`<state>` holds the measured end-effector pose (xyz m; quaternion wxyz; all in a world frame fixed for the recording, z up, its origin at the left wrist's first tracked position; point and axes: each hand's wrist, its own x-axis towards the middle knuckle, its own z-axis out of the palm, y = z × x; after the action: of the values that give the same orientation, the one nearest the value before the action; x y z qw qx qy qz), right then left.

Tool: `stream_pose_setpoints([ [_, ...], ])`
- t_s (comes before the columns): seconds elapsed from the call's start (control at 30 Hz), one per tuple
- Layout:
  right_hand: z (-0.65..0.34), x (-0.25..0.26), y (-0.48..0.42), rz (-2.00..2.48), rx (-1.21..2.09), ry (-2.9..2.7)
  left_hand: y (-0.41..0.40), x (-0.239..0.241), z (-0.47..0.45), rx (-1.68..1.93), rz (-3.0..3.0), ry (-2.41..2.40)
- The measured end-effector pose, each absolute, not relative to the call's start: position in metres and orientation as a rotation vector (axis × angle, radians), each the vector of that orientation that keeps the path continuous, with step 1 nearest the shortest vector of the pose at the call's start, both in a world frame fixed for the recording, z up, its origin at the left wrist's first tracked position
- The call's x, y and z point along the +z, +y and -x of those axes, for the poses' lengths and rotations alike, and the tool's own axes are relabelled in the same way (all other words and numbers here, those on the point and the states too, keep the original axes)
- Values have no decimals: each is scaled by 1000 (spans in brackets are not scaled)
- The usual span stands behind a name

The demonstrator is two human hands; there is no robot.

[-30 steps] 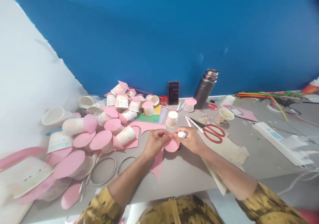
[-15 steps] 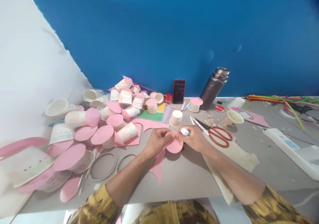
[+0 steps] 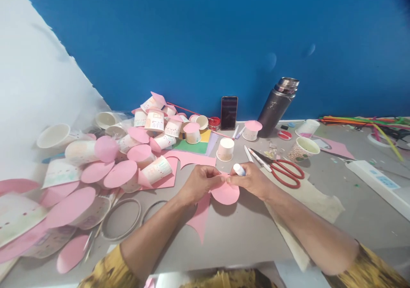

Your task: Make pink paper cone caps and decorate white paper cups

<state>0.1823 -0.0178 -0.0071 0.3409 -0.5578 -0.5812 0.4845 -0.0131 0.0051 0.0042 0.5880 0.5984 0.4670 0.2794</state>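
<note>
My left hand (image 3: 200,182) pinches the far edge of a pink paper circle (image 3: 225,193) held just above the grey table (image 3: 243,232). My right hand (image 3: 254,179) is closed round a small white glue stick (image 3: 238,169), whose end sits at the circle's far edge, and its fingers also touch the circle. A pointed pink paper scrap (image 3: 199,218) lies under my left wrist. A small white paper cup (image 3: 225,149) stands upside down just beyond my hands.
A heap of paper cups with pink circles (image 3: 128,168) fills the left. Red scissors (image 3: 283,168) and pens lie right of my hands. A phone (image 3: 229,113) and a metal flask (image 3: 278,101) stand by the blue wall. A power strip (image 3: 381,183) lies right.
My hands have stayed together on the pink circle, which now hangs a little lower and nearer. The view has shifted slightly to the left and down.
</note>
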Motion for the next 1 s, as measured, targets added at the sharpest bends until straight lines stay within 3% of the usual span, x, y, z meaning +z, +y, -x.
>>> stream_pose_setpoints([
  [0.77,-180,-5,-23,1408,1234,-1612,0,8,9,672,-1450,1185],
  [1.0,-174,-5,-23,1461,1081,-1365,-1,4,8,817,-1114,944],
])
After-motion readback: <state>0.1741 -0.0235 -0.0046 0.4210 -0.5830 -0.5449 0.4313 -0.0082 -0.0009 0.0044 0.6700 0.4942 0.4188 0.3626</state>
